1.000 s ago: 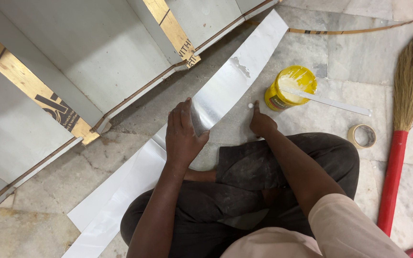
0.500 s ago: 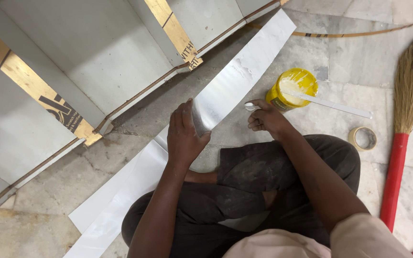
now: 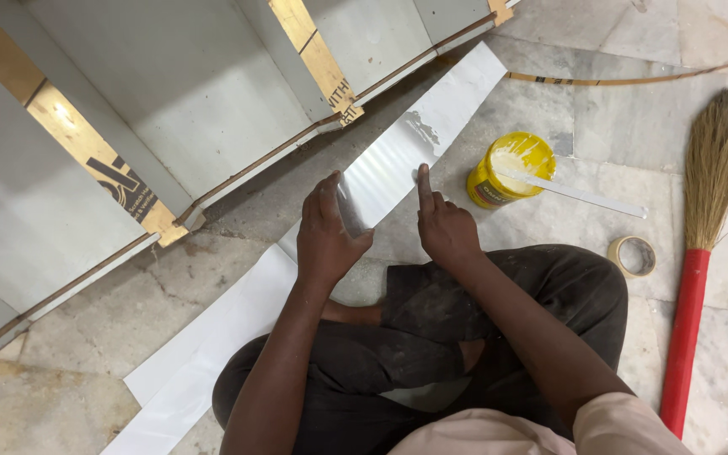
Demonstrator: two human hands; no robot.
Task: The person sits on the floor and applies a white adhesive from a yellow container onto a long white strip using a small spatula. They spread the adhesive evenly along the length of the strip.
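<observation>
A long white laminate strip [image 3: 398, 156] runs diagonally over the stone floor from lower left to upper right. My left hand [image 3: 327, 236] grips its raised, curled middle part. My right hand [image 3: 441, 226] is beside it, with the index finger stretched out and its tip touching the strip's right edge. A smear of whitish glue [image 3: 419, 128] shows on the strip just beyond my fingers. I sit cross-legged in dark trousers right behind the strip.
An open yellow glue tub [image 3: 509, 168] with a flat white stick [image 3: 583, 194] laid across it stands right of my right hand. A masking tape roll [image 3: 632, 255] and a red-handled broom [image 3: 701, 253] lie further right. Grey cabinet panels [image 3: 170, 101] lie along the left.
My right hand has moved from near the glue tub back to the strip, and its index finger now presses the strip's edge. My left hand keeps its hold on the strip.
</observation>
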